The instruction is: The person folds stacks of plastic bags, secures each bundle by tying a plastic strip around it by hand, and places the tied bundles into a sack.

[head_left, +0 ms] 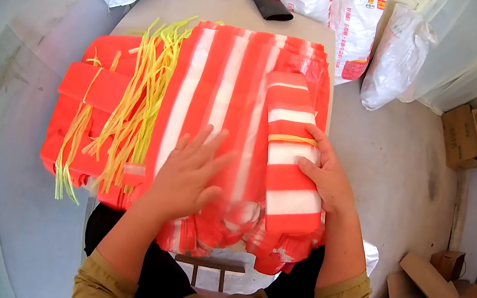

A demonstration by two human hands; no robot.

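Nearest, below two mustard sleeves, the left hand (328,176) grips the edge of a folded red-and-white bundle (291,207), thumb and fingers close together at its yellow tie (292,139). The bundle lies on the right side of a red-and-white striped stack (218,91). The right hand (188,175), blurred, is spread wide over the stack; contact cannot be told. Left of it, yellow strips (149,92) drape beside and over red bundles (93,87). Beyond, a black-and-red item (268,1) lies near white sacks (354,26) with red and orange printing, too small to read. Far right, a cardboard box (462,139) bears illegible print.
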